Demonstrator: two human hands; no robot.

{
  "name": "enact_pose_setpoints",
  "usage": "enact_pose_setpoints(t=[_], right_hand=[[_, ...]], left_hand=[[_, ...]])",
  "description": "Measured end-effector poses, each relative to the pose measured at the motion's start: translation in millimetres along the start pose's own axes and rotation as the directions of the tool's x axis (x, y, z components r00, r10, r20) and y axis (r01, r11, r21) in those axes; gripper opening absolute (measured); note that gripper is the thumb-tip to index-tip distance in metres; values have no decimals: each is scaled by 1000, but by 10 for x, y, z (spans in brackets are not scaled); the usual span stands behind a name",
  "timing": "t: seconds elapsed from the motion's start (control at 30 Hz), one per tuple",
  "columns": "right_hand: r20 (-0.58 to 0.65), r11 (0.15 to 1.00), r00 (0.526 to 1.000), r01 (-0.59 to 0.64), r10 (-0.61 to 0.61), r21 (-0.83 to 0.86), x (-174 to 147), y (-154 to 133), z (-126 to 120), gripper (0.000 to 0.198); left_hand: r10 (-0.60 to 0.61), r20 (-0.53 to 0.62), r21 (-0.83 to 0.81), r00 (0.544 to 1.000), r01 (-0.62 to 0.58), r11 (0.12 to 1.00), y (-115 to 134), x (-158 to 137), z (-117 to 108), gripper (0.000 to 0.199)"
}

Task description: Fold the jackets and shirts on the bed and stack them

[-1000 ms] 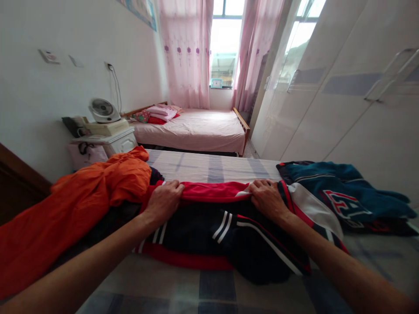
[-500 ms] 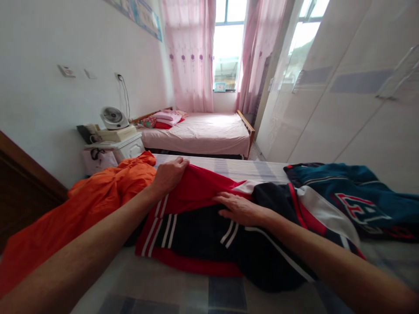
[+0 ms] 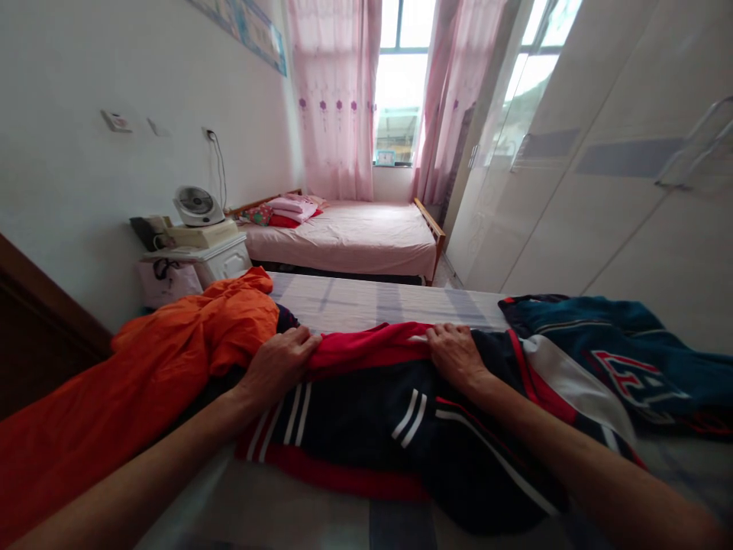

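A red, black and white jacket (image 3: pixel 355 405) lies across the checked bed sheet in front of me, with paired white stripes on its dark parts. My left hand (image 3: pixel 286 355) is closed on the red cloth at its far left edge, fingertips curled over the fabric. At the far edge, nearer the middle, my right hand (image 3: pixel 458 355) also grips the garment, fingers bent over the red and white cloth. The red panel between both hands is bunched into folds. Fingertips of both hands are partly hidden by the cloth.
An orange garment (image 3: pixel 195 344) is heaped at left. A teal jacket with letters (image 3: pixel 618 351) lies at right. Beyond stand a pink-covered bed (image 3: pixel 355 237), a small fan (image 3: pixel 198 205) on a white cabinet (image 3: pixel 226 256), and a tall white wardrobe (image 3: pixel 573 206).
My left hand has come down and nearer, lowering the raised red panel. My right hand has shifted right and farther away, from lying flattened on the jacket to gripping its far edge.
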State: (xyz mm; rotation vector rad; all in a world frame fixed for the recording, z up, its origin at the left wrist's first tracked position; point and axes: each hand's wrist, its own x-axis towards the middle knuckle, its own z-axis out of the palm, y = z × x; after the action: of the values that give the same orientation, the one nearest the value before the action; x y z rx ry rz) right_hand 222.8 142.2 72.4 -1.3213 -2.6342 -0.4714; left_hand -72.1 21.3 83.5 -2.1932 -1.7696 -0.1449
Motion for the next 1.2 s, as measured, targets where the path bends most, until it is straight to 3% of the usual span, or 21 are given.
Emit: enact_pose_setpoints(t=[0.1, 0.2, 0.27, 0.33, 0.43, 0.57, 0.67, 0.77, 0.87, 1.03, 1.13, 1.2], right_hand=[[-14, 997, 997, -76, 77, 12, 25, 226, -37, 17], [-110, 985, 981, -154, 162, 82, -60, 441, -133, 20], [-105, 987, 990, -78, 93, 140, -179, 507, -150, 21], [-9, 979, 998, 68, -68, 194, -307, 494, -108, 21], [71, 950, 984, 137, -163, 281, -439, 426, -18, 23], [-66, 907, 996, 87, -65, 413, -511, 530, -15, 25], [-162, 887, 981, -22, 108, 461, -595, 752, -39, 28], [-135, 859, 938, -226, 320, 460, -736, 925, -15, 31], [-18, 792, 894, -388, 448, 472, -881, 959, 33, 40], [27, 757, 895, -394, 446, 521, -1014, 934, 97, 41], [-17, 743, 901, -348, 434, 571, -1049, 1001, 127, 33], [-40, 758, 917, -303, 397, 577, -1076, 1058, 146, 33]], left_hand=[[-59, -62, -52, 996, 56, 997, -90, 17, -33, 32], [-23, -114, -49, 993, 18, 999, -153, -50, -16, 37], [62, -61, -11, 996, -63, 998, -159, -115, 19, 40], [133, 54, 8, 990, -134, 991, -139, -161, 59, 43], [134, 171, 10, 976, -137, 990, -102, -181, 93, 45], [78, 215, -54, 973, -68, 996, -110, -185, 19, 48], [75, 248, -153, 966, -38, 988, -99, -156, -114, 50], [58, 177, -213, 983, -19, 977, -6, -83, -174, 48], [75, 96, -247, 993, -49, 968, 118, -22, -30, 39], [6, 216, -208, 976, 40, 977, 262, 42, 261, 43], [-1, 167, -256, 986, 44, 966, 512, 118, 69, 41], [142, 110, -370, 984, -92, 924, 796, 169, -150, 43]])
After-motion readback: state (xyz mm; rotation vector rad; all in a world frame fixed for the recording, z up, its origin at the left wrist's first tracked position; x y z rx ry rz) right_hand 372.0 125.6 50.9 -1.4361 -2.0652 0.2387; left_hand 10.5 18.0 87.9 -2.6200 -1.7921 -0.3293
